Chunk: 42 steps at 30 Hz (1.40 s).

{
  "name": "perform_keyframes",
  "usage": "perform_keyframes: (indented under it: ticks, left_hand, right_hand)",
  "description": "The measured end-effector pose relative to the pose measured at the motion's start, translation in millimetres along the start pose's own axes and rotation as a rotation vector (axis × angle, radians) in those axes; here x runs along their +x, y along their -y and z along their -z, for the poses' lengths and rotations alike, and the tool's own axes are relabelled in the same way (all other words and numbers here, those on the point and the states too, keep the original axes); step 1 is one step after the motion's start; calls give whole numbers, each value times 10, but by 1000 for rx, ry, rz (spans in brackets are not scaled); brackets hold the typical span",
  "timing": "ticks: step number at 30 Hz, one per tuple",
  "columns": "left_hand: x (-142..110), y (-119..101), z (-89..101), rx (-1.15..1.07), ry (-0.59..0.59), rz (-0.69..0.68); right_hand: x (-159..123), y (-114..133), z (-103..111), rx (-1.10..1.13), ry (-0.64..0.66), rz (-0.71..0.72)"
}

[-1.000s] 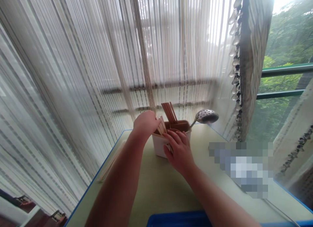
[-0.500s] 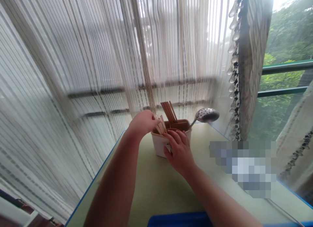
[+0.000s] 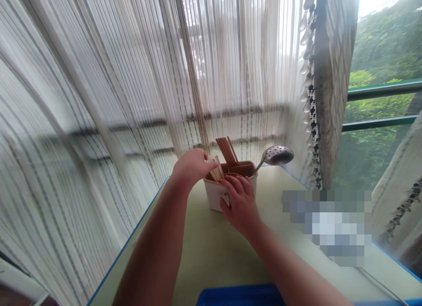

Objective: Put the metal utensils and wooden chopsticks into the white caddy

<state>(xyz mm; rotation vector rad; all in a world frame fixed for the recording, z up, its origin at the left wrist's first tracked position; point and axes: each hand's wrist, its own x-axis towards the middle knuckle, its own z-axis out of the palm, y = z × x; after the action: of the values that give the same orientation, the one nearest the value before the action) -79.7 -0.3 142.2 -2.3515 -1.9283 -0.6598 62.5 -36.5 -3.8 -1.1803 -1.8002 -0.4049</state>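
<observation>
A white utensil holder [image 3: 212,198] with a brown inside stands near the far end of the table. My left hand [image 3: 191,167] reaches to its left side, thumb and fingers closed around a bundle of pale chopsticks [image 3: 217,172] whose lower ends are inside. Over the front rim lie the fingers of my right hand [image 3: 242,205], thumb at the front wall, gripping the holder. Several reddish-brown chopsticks [image 3: 227,151] lean in the back compartment. From the right corner a metal slotted ladle [image 3: 278,155] sticks out, bowl upward.
The pale table [image 3: 211,253] has blue edging. A blue object [image 3: 242,296] lies at its near edge. On the right is a blurred-out item [image 3: 332,229], with a thin cable [image 3: 379,282] near it. Sheer striped curtains [image 3: 132,77] hang close behind the table.
The view has shifted very slightly. Both hands, the chopsticks and the holder keep nearly the same positions.
</observation>
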Motion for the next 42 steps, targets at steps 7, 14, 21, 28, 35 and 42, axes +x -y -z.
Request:
perform_keyframes:
  ticks: [7, 14, 21, 28, 35, 42]
  left_hand:
    - [-244, -167, 158, -61, -340, 70]
    - [-616, 563, -261, -80, -640, 123]
    - [-1240, 1373, -844, 165, -224, 446]
    - [-1279, 1200, -981, 296, -137, 500]
    - [-1232, 1172, -1102, 323, -103, 540]
    - [-1219, 1212, -1164, 313, -183, 536]
  right_hand:
    - [-9, -10, 64, 47, -111, 93]
    - [-146, 176, 178, 291, -91, 393]
    - [-320, 263, -172, 439, 514, 333]
    - [-390, 118, -457, 480, 698, 143]
    - [-363, 101, -498, 464, 738, 121]
    - [-375, 95, -483, 460, 741, 131]
